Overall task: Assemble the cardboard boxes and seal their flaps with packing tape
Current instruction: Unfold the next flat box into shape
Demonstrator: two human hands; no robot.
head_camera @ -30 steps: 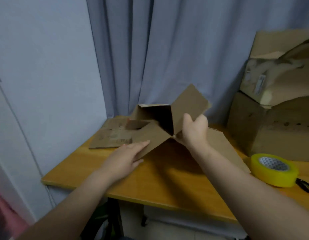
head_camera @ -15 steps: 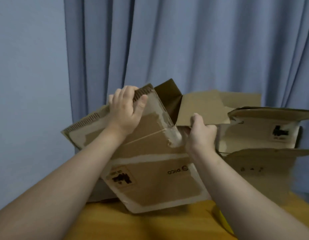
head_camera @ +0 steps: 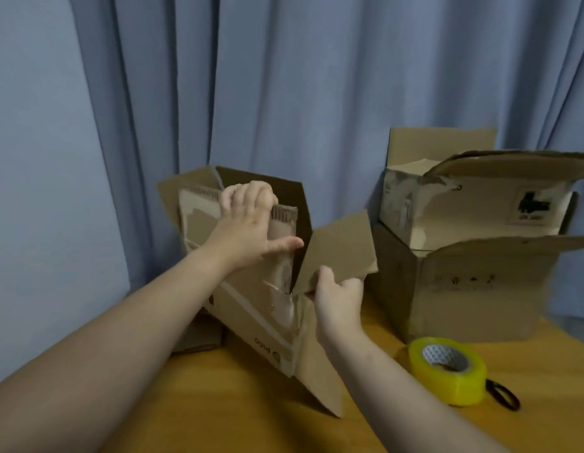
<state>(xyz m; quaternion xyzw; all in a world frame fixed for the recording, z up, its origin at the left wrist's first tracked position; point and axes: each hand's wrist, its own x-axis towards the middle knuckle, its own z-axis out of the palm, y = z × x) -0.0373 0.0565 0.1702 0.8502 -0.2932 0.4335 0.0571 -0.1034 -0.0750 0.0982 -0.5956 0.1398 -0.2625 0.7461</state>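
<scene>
A worn brown cardboard box [head_camera: 251, 322], partly unfolded and tilted, stands on the wooden table [head_camera: 218, 413] in front of me. My left hand [head_camera: 248, 220] grips the top edge of its near flap, fingers curled over the corrugated rim and thumb stretched along the face. My right hand [head_camera: 338, 299] pinches the lower edge of the right-hand flap [head_camera: 343, 246], which sticks out to the right. A roll of yellow packing tape [head_camera: 447, 371] lies flat on the table to the right, untouched.
Two open cardboard boxes [head_camera: 473, 282] are stacked at the back right against a blue-grey curtain [head_camera: 317, 93]. A black loop [head_camera: 503, 398] lies beside the tape. More flat cardboard [head_camera: 199, 335] lies behind the box at the left.
The box was lifted off the table and turned; now it sits lower and more upright. My left hand moved from the flat flap to its top edge. The camera view dropped back toward the table.
</scene>
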